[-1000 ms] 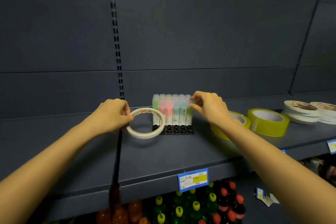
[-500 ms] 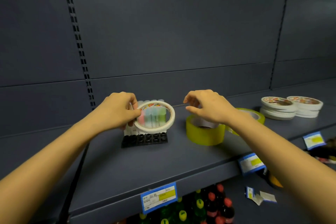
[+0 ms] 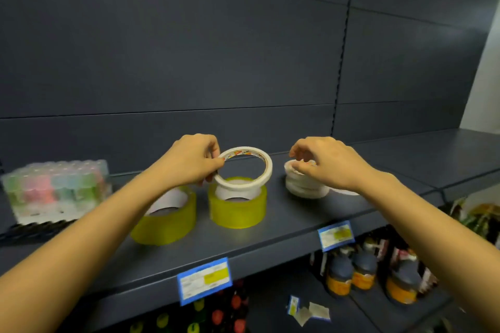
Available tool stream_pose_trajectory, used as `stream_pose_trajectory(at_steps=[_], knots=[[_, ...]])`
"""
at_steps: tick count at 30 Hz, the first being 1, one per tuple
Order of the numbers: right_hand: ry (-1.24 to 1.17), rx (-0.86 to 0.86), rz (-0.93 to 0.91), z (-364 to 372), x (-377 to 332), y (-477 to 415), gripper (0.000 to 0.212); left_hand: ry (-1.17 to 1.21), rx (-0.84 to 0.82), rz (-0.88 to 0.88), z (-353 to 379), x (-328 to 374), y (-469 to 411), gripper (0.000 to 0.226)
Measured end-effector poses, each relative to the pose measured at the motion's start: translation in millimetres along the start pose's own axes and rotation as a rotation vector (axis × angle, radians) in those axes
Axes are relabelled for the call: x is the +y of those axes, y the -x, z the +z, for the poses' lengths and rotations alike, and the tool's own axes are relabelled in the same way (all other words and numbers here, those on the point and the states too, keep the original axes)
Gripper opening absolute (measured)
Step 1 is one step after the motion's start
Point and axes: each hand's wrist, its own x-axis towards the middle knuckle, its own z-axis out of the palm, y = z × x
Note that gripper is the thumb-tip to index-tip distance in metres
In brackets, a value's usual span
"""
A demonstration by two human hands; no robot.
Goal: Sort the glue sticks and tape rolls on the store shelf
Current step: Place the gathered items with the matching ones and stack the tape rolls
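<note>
My left hand (image 3: 190,161) pinches a thin white tape roll (image 3: 263,167) by its left rim and holds it tilted in the air, just above a wide yellow tape roll (image 3: 238,212) on the dark shelf (image 3: 270,235). A second yellow tape roll (image 3: 167,220) stands to its left, partly behind my forearm. My right hand (image 3: 323,162) hovers with curled fingers over a stack of white tape rolls (image 3: 303,188), fingertips at its top; I cannot tell whether it grips one. A blurred block of pastel glue sticks (image 3: 55,190) stands at the far left on a black base.
Blue and yellow price tags (image 3: 204,280) hang on the shelf's front edge. Bottles (image 3: 362,270) fill the lower shelf at right, with paper scraps (image 3: 308,311) below. The shelf surface continues to the right of the white stack.
My view swung right, so the glue sticks slid to the far left. My left hand carried the white roll rightward over the yellow rolls. My right hand moved to the white stack.
</note>
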Motion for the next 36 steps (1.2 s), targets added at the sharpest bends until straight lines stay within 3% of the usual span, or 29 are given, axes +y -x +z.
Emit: stream_pose_trajectory(at_steps=[7, 16, 19, 24, 36], knots=[[-0.008, 0.006, 0.076, -18, 108, 24, 0.018, 0.113, 0.01, -0.096, 83, 80, -67, 0.015], [-0.06, 0.009, 0.004, -14, 132, 18, 0.017, -0.194, 0.028, -0.159, 125, 98, -90, 0.022], [-0.093, 0.021, -0.109, -11, 108, 2, 0.018, -0.308, 0.194, -0.144, 110, 88, -71, 0.032], [-0.207, 0.025, -0.344, 8, 36, -21, 0.018, -0.437, 0.402, -0.088, 56, 37, -1, 0.023], [-0.342, -0.03, -0.797, 59, -222, -28, 0.023, -0.734, 0.402, -0.555, -89, -95, 242, 0.026]])
